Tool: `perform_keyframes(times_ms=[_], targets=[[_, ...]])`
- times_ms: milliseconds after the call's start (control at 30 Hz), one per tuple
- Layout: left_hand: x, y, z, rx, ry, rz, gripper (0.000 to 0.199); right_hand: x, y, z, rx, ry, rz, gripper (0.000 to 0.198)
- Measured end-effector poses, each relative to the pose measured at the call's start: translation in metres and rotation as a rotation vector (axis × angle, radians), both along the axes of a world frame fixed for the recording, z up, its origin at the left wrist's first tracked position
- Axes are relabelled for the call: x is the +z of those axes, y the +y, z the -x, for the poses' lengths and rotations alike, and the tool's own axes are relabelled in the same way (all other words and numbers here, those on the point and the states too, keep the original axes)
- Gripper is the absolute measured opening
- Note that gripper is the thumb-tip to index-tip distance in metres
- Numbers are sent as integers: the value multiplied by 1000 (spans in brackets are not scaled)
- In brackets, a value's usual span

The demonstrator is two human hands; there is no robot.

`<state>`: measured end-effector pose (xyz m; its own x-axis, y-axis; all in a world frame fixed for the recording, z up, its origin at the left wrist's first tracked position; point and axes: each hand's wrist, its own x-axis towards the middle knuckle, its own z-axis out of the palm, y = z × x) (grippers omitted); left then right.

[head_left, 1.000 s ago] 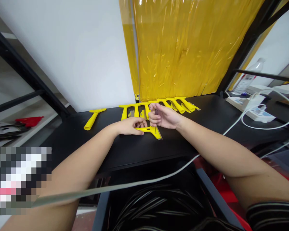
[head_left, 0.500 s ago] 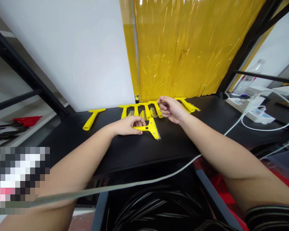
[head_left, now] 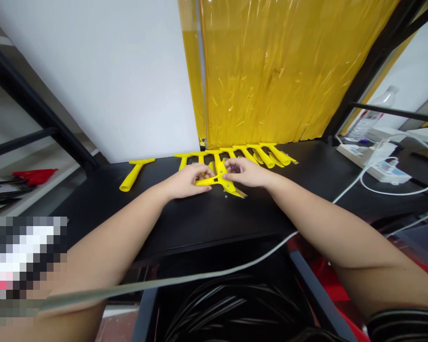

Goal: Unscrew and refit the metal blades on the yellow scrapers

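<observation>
Over the black table, a yellow scraper (head_left: 229, 186) with a metal blade lies between both hands, its blade end pointing right. My left hand (head_left: 185, 181) is closed around its handle. The fingers of my right hand (head_left: 248, 173) are curled at the scraper head and touch it; part of their grip is hidden. Just below the head, tiny shiny bits (head_left: 226, 194), perhaps screws, show on the table. Behind the hands, several yellow scrapers (head_left: 269, 156) lie in a row, some partly covered by my fingers.
A single yellow scraper (head_left: 131, 175) lies apart at the left of the black table (head_left: 199, 228). Yellow plastic curtain (head_left: 264, 76) and a white panel (head_left: 128, 85) rise behind. At right are a power strip (head_left: 374, 164) and bottle (head_left: 374, 114); a white cable (head_left: 235, 270) crosses in front.
My right hand has come down and left from the row to the head of the held scraper. The scraper has turned and shifted slightly right, and more of the row shows.
</observation>
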<state>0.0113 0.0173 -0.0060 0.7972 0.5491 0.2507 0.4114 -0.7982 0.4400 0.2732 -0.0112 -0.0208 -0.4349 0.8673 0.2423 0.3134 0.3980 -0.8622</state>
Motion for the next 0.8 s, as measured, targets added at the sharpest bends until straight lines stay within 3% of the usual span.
perform_keyframes(times_ms=[200,467,600,700,800], targets=[[5,-6,-3,10,20,-53,31,-1,1,7,-78,135,34,36],[15,-16,-4,3,120,-163,39,-7,5,8,-237,51,-49,29],[18,-19,-2,-7,131,-218,41,-5,2,9,-236,110,-177,32],[20,-22,-2,12,139,-227,40,0,-2,9,-251,35,-347,21],[21,-25,-3,17,144,-242,38,5,-6,10,-270,-71,-413,8]])
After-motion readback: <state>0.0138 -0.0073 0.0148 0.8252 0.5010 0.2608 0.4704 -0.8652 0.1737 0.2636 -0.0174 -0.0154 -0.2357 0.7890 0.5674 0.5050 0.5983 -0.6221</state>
